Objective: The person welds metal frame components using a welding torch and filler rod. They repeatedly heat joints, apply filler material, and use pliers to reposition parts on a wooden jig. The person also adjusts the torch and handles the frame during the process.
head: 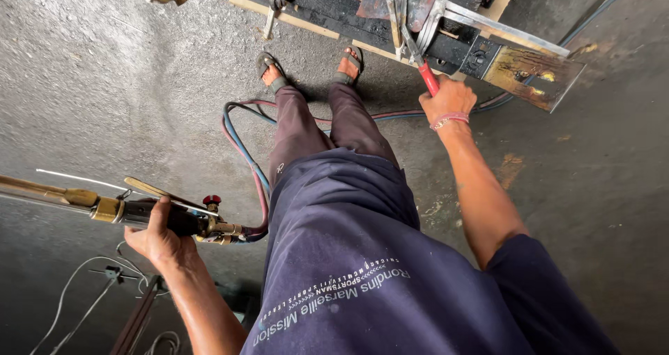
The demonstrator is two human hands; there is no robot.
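Concrete floor [104,83] fills the view, grey and rough. Landmark is the black metal frame [334,10], lying on pale wooden battens at the far edge of the floor. A rusty flat plate [533,73] sticks out from the frame's right end, and shiny steel strips [401,13] lean on top of the frame near that end. The person's sandalled feet [272,69] stand just in front of the frame. Red and blue hoses [240,139] loop on the floor from the frame side back toward the person's left. The cutting torch [174,219] is well away from the frame, held level at the left hip, with its tip out of view. The left hand [157,240] is wrapped in a full fist around the torch's dark grip, beside the red valve knob [212,200]. The red-handled pliers [426,76] reach up to the frame's right part, nose on the steel strips; can't tell if it actually bites. The right hand [448,101] is closed tight on the pliers' handles, with a pink bracelet [449,120] on the wrist. White wires [77,292] lie on the floor far from the frame, behind the torch. Progress, as a judgement: the metal is gripped, but there is no flame, glow or fresh cut showing, and the torch is nowhere near the frame, so the heating or cutting looks not yet started.
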